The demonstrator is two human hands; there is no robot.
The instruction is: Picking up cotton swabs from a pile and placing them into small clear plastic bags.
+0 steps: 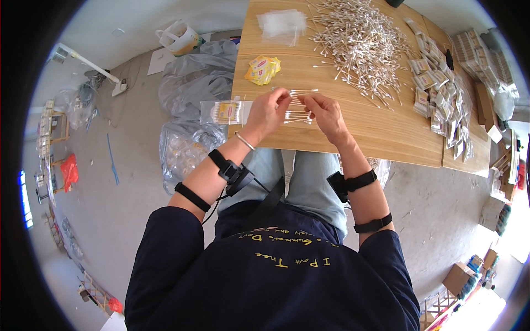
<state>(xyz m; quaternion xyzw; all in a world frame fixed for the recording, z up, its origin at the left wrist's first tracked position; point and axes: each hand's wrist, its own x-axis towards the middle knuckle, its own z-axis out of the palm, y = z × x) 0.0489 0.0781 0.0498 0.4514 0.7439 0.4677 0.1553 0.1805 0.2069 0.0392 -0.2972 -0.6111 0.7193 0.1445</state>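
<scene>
A row of cotton swabs [298,116] lies side by side at the table's near edge, between my hands. My left hand [267,115] is closed, its thumb and fingertips pinching at the left ends of the upper swabs. From the other side my right hand [330,117] has its fingers curled and pressed together on the right ends. Just left of my left hand, a clear plastic bag [227,112] holding swabs and a yellow card sticks out past the table's edge. Farther off sits a small pile of yellow cards [263,69].
A big heap of loose cotton swabs [361,41] spreads over the far part of the wooden table [381,132]. Flat clear bags [282,26] are stacked at the far left. Filled packets [441,91] pile up on the right. Grey plastic sacks [196,77] stand beside the table.
</scene>
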